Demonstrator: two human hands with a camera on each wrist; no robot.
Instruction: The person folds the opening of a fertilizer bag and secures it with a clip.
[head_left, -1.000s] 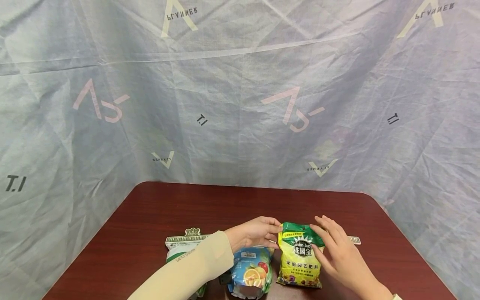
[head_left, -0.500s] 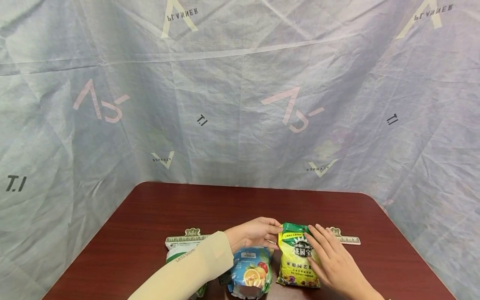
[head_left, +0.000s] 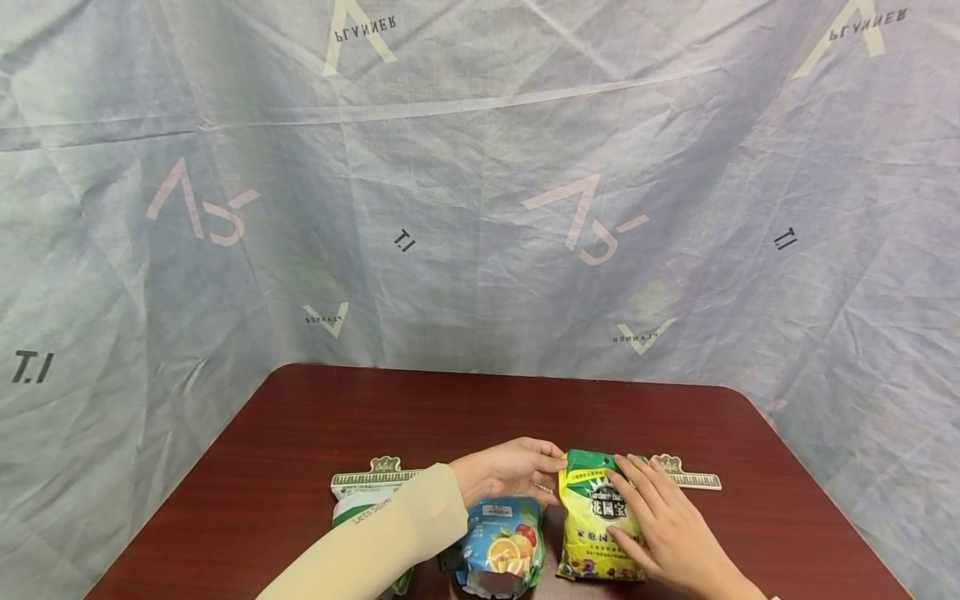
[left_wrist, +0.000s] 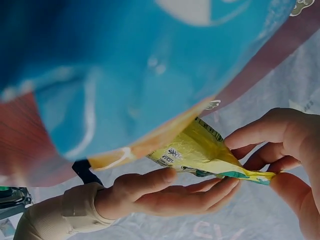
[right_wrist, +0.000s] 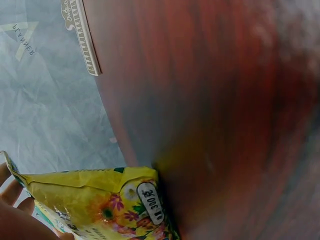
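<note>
A yellow bag of garden fertilizer (head_left: 596, 537) with a green top stands upright on the table. My left hand (head_left: 513, 468) pinches its upper left corner between thumb and fingers, which the left wrist view shows clearly at the thin top edge of the bag. Across the right part of its front lies my right hand (head_left: 666, 523), the fingers nearly straight and touching the printed face. In the right wrist view, the flower-printed lower end of the bag stands close to the tabletop, with only some fingers seen at the left edge.
Beside the bag on the left is a blue pouch (head_left: 498, 537) with fruit printed on it. A white and green packet (head_left: 360, 497) is partly hidden by the left sleeve. Ruler-edged clips (head_left: 693, 480) lie behind, on the dark red table (head_left: 480, 408). A grey cloth hangs beyond.
My right hand has come in from the bag's right edge onto its front, uncovering a clip behind. The bag has shifted slightly toward me; my left hand keeps its pinch.
</note>
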